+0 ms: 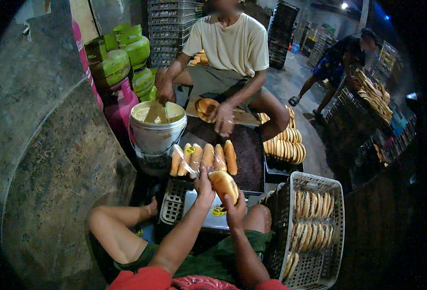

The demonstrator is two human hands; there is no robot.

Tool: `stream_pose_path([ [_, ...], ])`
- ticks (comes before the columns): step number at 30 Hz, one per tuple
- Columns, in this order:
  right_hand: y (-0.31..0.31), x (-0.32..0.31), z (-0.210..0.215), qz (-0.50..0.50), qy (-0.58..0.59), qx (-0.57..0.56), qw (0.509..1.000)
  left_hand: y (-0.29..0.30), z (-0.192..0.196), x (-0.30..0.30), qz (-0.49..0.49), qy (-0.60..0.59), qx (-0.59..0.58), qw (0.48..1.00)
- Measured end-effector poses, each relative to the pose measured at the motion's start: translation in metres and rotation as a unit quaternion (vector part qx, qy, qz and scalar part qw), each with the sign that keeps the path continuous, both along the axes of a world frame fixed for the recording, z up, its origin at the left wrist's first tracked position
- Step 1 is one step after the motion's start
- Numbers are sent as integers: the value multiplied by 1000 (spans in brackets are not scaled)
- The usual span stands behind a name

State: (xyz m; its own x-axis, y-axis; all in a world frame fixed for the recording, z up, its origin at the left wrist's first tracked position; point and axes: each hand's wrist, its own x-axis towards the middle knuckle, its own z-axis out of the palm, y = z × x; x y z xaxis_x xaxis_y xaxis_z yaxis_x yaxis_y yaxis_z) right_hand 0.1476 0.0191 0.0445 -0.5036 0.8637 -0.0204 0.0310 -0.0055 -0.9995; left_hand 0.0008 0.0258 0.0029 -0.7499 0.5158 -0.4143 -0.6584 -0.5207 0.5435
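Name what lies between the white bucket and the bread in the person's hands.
In the head view, a row of rolls with clear plastic over some, and the person's left hand, lie between the white bucket and the bread.

Rolls (207, 157) lie mid-frame, bucket (156, 137) at their left; crate (318, 182) holding buns (313, 205), lower right; cylinders (111, 67), upper left

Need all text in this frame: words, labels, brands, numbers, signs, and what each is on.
Nothing quoted; no wording copied here.
Yellow round mark on the clear plastic bag over the bread rolls: too small to read.
Yellow round mark on the pale flat stack between the forearms: too small to read.
White lettering down the tall pink object at left: steeply angled, not transcribed.
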Motion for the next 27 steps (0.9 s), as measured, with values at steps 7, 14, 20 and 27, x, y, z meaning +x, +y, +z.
stream_pose_path([
  [7,19,-4,-10,-67,210,-151,964,-17,40,6,-70,16,18,997],
  [14,11,3,-2,-33,181,-209,960,-28,28,22,-98,168,-27,981],
  [20,20,16,13,83,130,-195,969,-45,43,18,-233,242,-80,939],
  [27,11,11,20,74,101,-242,962,-45,49,34,-94,276,-24,956],
])
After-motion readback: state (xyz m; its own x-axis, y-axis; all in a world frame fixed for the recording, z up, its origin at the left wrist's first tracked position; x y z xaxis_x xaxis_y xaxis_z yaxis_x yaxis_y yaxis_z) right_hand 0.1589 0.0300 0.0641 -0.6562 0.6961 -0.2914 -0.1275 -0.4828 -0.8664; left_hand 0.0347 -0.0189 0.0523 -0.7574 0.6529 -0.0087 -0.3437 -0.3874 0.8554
